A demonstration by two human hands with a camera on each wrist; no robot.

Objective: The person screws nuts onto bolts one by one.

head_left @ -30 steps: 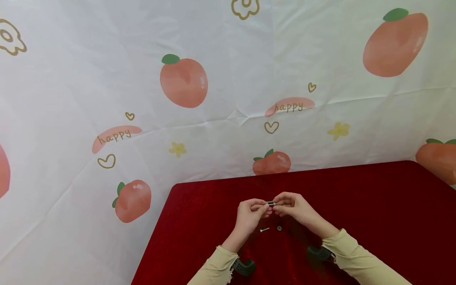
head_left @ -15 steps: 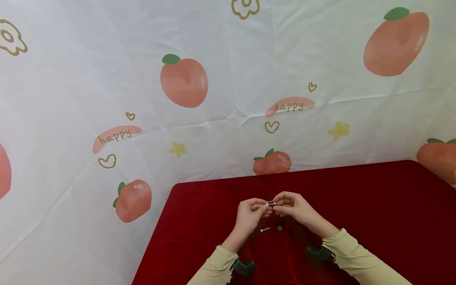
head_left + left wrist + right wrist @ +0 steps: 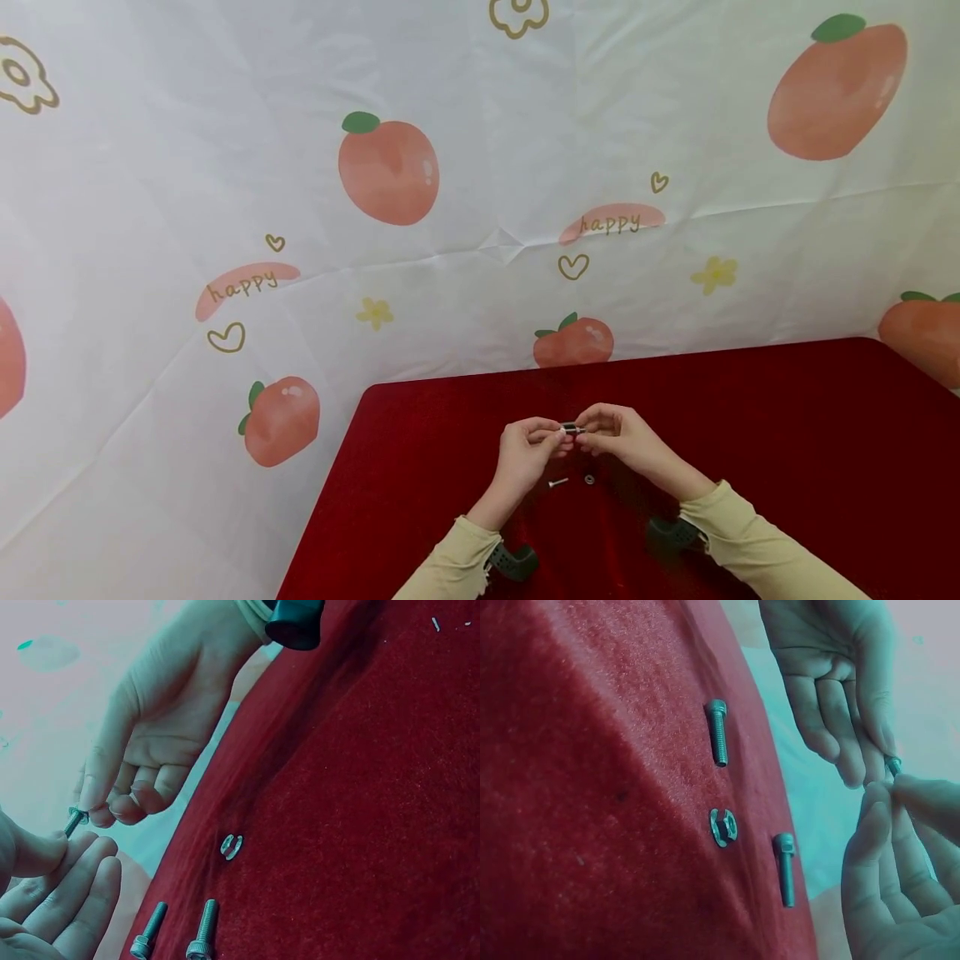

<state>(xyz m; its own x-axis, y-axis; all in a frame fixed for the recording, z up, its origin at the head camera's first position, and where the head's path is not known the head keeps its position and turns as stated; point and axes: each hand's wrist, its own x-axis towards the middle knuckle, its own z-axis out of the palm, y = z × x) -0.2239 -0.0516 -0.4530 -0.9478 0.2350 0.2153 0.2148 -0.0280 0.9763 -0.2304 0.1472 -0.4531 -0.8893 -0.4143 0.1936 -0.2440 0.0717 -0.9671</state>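
My left hand pinches a short metal bolt near its head. At the bolt's other end, the thumb and fingertips of my right hand pinch a small flanged nut. Both hands are held close together over the red cloth, with the bolt bridging the gap between their fingertips. Just in front of them a socket-head bolt lies beside a loose flanged nut. A second loose bolt shows in the wrist views and is hidden behind the hands in the head view.
Dark red velvet cloth covers the table. Behind its far edge hangs a white backdrop printed with peaches. Dark wrist straps sit at the cuffs of the pale yellow sleeves.
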